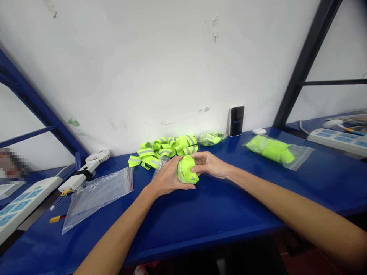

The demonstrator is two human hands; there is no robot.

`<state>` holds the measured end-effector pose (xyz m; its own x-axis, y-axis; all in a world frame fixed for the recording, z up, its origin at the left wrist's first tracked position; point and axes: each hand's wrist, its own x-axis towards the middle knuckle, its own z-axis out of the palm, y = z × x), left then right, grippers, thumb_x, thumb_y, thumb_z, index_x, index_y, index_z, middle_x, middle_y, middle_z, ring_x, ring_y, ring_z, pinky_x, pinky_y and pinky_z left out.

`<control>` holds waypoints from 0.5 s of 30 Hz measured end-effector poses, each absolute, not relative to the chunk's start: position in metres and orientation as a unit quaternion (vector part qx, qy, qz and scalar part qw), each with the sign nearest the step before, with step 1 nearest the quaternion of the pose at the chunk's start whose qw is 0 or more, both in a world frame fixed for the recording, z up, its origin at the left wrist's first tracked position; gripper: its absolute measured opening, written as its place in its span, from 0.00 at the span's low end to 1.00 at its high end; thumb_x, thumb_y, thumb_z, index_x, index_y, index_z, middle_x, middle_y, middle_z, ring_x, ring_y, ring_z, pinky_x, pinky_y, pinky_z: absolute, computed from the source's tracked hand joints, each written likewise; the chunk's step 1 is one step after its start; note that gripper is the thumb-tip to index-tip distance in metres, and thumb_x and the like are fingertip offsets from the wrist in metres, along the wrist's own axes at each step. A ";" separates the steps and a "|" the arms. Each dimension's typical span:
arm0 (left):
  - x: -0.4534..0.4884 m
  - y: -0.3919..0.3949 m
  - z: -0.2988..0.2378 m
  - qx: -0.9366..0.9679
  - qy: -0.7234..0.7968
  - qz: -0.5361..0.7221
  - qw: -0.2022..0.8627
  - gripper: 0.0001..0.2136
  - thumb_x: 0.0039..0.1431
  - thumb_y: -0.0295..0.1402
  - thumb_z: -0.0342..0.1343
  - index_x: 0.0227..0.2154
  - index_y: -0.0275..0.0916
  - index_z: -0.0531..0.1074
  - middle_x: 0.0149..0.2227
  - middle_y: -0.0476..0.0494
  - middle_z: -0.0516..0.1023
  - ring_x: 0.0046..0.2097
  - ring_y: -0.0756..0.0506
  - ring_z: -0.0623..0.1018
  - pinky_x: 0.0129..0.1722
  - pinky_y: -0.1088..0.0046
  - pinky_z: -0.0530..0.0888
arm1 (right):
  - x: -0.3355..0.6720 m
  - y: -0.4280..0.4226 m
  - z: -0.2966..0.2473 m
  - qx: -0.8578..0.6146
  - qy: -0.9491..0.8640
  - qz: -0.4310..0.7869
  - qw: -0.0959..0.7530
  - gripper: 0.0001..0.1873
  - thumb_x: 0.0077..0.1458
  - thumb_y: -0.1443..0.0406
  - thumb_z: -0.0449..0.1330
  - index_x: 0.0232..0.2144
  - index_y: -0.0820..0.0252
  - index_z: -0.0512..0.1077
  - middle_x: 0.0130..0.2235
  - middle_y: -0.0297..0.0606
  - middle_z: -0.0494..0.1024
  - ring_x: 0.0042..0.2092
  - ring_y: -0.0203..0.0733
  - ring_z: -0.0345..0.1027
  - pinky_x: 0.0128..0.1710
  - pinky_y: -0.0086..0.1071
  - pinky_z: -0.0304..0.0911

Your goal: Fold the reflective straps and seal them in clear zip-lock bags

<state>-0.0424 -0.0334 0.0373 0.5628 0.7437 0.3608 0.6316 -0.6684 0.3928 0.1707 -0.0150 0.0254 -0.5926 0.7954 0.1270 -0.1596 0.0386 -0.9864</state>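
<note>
Over the middle of the blue table, my left hand (167,176) is wrapped round a rolled bundle of neon-yellow reflective strap (185,170). My right hand (208,164) grips the same bundle from the right, its thumb pressed on the near face. Just behind lies a loose heap of the same yellow strap (164,149) with grey reflective stripes. Part of a clear plastic bag (161,163) shows behind my left hand, mostly hidden by it. A flat clear zip bag (100,194) lies to the left.
Bagged yellow straps lie at the back (212,138) and at the right (269,149). A black-faced device (236,121) stands against the wall by a white disc (259,131). On the left are a small white fan (98,156), yellow connectors (55,219) and a power strip (28,202).
</note>
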 end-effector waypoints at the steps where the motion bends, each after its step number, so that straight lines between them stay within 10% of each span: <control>1: -0.042 -0.034 0.038 0.879 0.387 0.256 0.109 0.42 0.38 0.56 0.66 0.54 0.41 0.59 0.51 0.39 0.71 0.51 0.36 0.73 0.46 0.61 0.70 | 0.170 -0.015 0.026 -0.259 -0.620 0.642 0.370 0.28 0.41 0.65 0.72 0.46 0.62 0.73 0.37 0.38 0.78 0.37 0.41 0.74 0.33 0.33 0.74; 7: -0.036 -0.038 0.046 0.899 0.362 0.238 0.068 0.40 0.40 0.57 0.64 0.53 0.42 0.60 0.48 0.41 0.72 0.48 0.36 0.74 0.44 0.61 0.71 | 0.174 -0.016 0.030 -0.268 -0.583 0.681 0.352 0.46 0.39 0.69 0.72 0.60 0.50 0.60 0.45 0.39 0.73 0.38 0.41 0.75 0.33 0.36 0.76; 15: -0.032 -0.039 0.040 0.901 0.363 0.236 -0.029 0.45 0.40 0.61 0.61 0.57 0.38 0.58 0.51 0.34 0.71 0.52 0.34 0.72 0.50 0.57 0.70 | 0.173 -0.016 0.032 -0.280 -0.603 0.685 0.298 0.26 0.41 0.66 0.72 0.45 0.64 0.74 0.39 0.41 0.79 0.39 0.42 0.75 0.38 0.35 0.74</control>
<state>-0.0322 -0.0386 0.0403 0.6253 0.6400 0.4466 0.6674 -0.7351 0.1190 0.1731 -0.0159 0.0323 -0.6650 0.7465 -0.0239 -0.0714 -0.0954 -0.9929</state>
